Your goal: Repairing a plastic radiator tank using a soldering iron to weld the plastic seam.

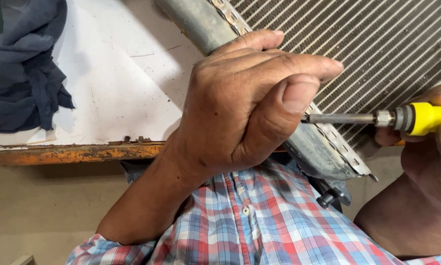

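Gripping a yellow screwdriver (377,118) in the right hand (434,142), left hand (250,98) curled shut, resting on the radiator (377,44) edge, dark cloth (24,64) far left.

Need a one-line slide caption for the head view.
Left hand steadies radiator edge; right hand drives yellow-handled screwdriver.

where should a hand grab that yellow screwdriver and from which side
Probably by the yellow handle, coming from the right. The tool lies roughly level, its bare metal shaft pointing left toward the radiator's edge, so only the thick handle end is free to wrap. The right hand already holds it there.
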